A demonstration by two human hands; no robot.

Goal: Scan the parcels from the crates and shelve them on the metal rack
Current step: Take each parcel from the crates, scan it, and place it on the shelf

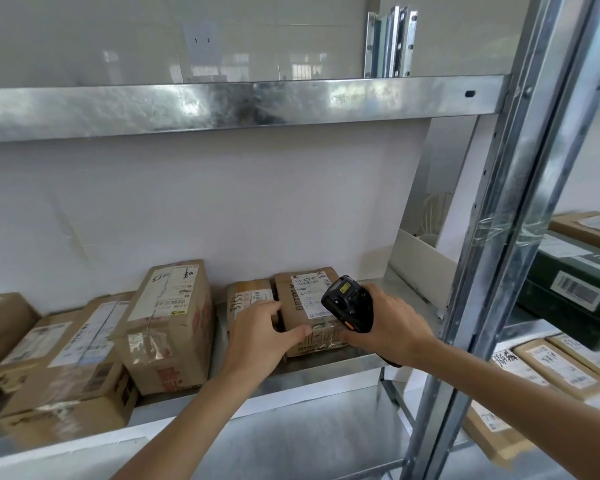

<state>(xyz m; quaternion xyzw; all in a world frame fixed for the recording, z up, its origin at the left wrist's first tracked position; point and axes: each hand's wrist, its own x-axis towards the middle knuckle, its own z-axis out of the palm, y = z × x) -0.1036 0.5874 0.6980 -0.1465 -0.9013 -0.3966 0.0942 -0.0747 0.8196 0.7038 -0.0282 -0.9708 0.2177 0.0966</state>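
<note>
A small brown cardboard parcel (302,299) with a white shipping label lies on the metal rack's middle shelf (326,367), near its right end. My left hand (260,337) grips the parcel's front left corner, thumb on the front edge. My right hand (392,327) holds a black handheld scanner (347,301) above the parcel's right side, its head over the label. A second small parcel (248,297) sits directly left of it, touching.
More brown parcels fill the shelf's left part, a tall taped one (174,327) and flatter ones (66,358). The upright post (499,237) stands right of my hands. Beyond it, a neighbouring rack holds a dark green box (575,289) and flat parcels (555,368).
</note>
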